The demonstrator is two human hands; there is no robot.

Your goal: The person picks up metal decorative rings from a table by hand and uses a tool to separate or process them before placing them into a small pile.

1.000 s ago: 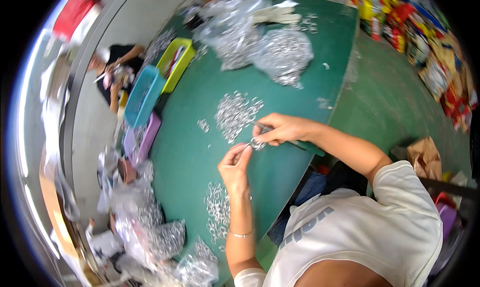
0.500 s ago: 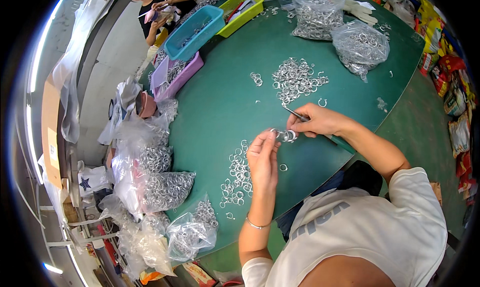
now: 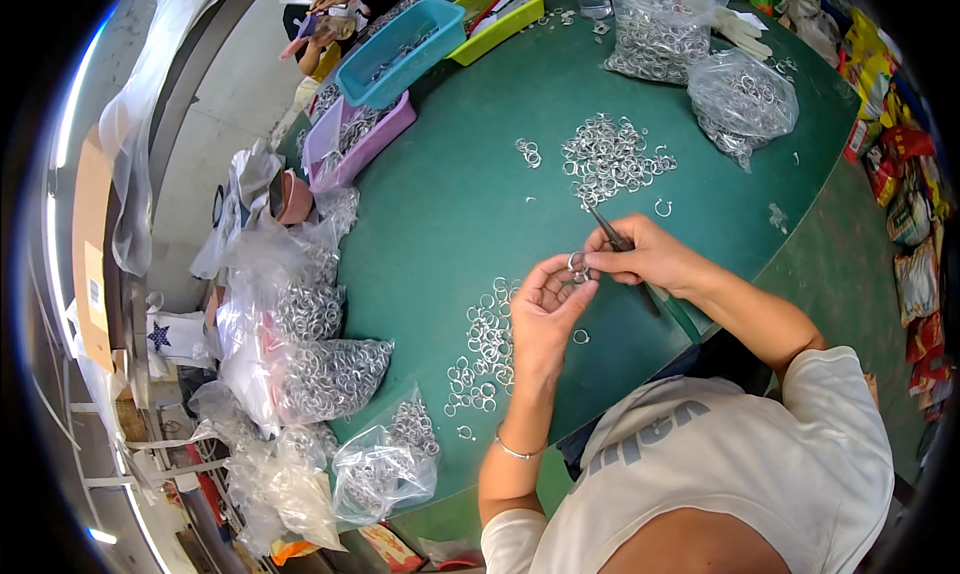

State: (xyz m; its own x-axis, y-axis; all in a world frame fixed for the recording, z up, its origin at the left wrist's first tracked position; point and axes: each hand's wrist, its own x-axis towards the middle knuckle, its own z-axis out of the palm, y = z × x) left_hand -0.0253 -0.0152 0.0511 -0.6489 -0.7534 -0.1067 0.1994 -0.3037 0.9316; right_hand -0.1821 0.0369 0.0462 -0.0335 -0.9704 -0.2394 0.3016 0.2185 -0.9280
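Above the near part of the green table, my two hands meet at a few small silvery metal rings [image 3: 578, 266]. My left hand [image 3: 545, 314] is closed, its thumb and fingers pinching the rings. My right hand [image 3: 650, 256] is also closed, its thumb and fingertips touching the rings from the other side. Through its grip runs a slender dark pointed tool [image 3: 615, 233], tip towards the far side; the exact kind cannot be made out. Beside my left hand lies a loose spread of metal rings [image 3: 488, 339]. Beyond my right hand is a denser pile of rings [image 3: 610, 159].
Bags of rings stand at the back right [image 3: 660, 29] and along the left edge [image 3: 340, 374]. Blue [image 3: 400, 49], yellow-green [image 3: 500, 14] and purple [image 3: 370, 144] bins line the far left. Another person [image 3: 335, 9] works beyond them. A white glove [image 3: 742, 34] lies far right.
My hands have drawn closer together, and my left fingers have curled in more around the rings. The dark tool stays in my right hand. The whole view has shifted slightly.
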